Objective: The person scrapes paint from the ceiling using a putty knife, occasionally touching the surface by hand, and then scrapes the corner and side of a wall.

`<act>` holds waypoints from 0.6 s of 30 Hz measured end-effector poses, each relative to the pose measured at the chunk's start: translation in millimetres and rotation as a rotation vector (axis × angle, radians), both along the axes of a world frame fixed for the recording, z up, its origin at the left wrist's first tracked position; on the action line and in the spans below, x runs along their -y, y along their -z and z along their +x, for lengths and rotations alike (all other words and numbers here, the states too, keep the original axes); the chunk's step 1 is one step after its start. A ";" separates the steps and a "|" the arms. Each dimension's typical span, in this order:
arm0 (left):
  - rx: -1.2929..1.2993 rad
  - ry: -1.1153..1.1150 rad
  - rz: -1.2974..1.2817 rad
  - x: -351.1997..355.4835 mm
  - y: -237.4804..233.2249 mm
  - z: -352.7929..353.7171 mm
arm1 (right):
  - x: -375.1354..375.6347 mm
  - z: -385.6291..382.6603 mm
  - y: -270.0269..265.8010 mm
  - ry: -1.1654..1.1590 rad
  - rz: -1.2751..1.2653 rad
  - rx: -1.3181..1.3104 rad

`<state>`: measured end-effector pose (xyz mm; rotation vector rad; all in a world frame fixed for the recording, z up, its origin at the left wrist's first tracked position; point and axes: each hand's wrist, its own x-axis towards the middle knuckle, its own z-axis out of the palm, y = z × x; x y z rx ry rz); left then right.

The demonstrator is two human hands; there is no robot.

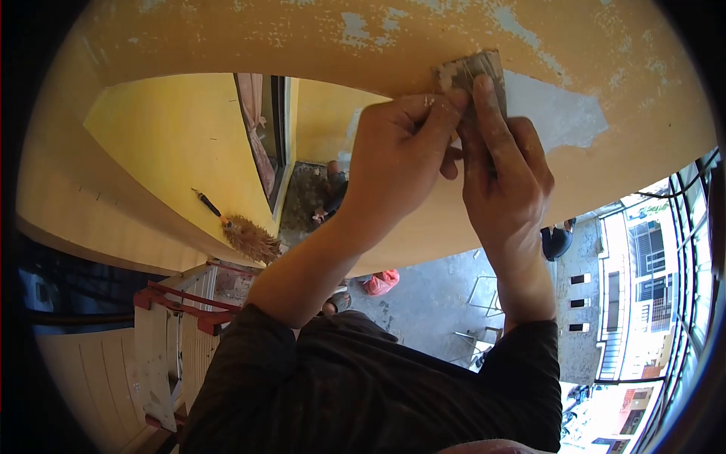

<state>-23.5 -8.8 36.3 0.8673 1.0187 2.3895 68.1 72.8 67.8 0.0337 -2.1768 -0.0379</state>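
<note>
A flat, paint-smeared putty knife (pixel 492 66) lies against the peeling yellow painted surface (pixel 423 45) overhead. My right hand (pixel 508 163) grips it from below, one finger stretched along the blade and the others wrapped around the handle, which is mostly hidden. At the blade's lower left corner, the thumb and fingertips of my left hand (pixel 401 147) are pinched together; the rest of its fingers curl inward. Right of the blade, a bare grey-white patch (pixel 556 110) shows where the paint is off. White dust speckles my right hand's fingers.
A ladder (pixel 162 340) with red parts stands at lower left. A feather duster (pixel 246 236) rests by the yellow wall. Far below are the floor (pixel 423 303), a pink bag (pixel 382 282) and a metal-framed chair (pixel 484 295). Dark cables (pixel 684 219) run along the right.
</note>
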 end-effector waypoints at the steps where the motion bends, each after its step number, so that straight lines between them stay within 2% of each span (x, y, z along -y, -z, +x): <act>1: -0.023 0.019 -0.055 0.9 2.9 -0.9 | 3.1 -3.3 -0.5 0.001 -0.010 -0.025; 5: -0.092 0.051 -0.217 2.4 17.3 4.7 | -3.6 9.0 16.4 0.039 -0.079 0.022; 8: -0.055 0.026 -0.168 1.9 10.0 0.3 | 5.2 1.7 4.7 0.067 -0.078 0.045; 12: -0.169 0.053 -0.234 2.6 9.1 -5.7 | 3.6 3.4 11.0 0.076 -0.079 -0.024; 18: -0.086 0.088 -0.158 2.1 6.7 -3.2 | 6.7 2.4 10.8 0.079 -0.110 -0.027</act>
